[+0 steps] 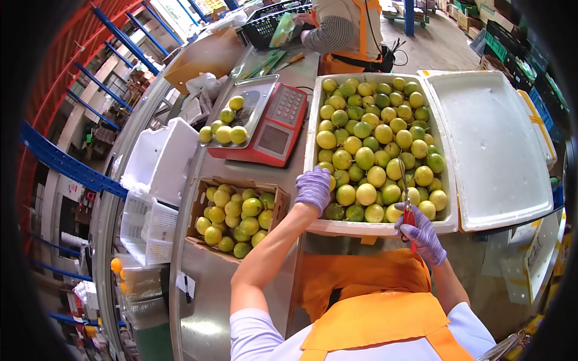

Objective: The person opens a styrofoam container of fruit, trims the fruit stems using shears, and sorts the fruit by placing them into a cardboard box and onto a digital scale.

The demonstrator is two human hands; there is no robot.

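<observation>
A white foam box (448,174) full of round yellow-green fruits (364,157), which look like passion fruit, stands before me. My left hand (313,188), in a purple glove, is at the box's left wall with its fingers curled beside a yellow fruit. Whether it grips that fruit or the rim is hard to see. Closed around the red handles of a pair of snips (409,219) is my right hand (422,233), also gloved in purple. The slim metal blades point away from me over the fruits at the box's near right.
Left of me, a cardboard box (280,207) of similar fruits sits on the metal table (208,289). Behind it is a red scale (281,123) with several fruits on its pan. A foam lid (494,144) lies at right. A person (337,30) works beyond, near a black crate (265,27).
</observation>
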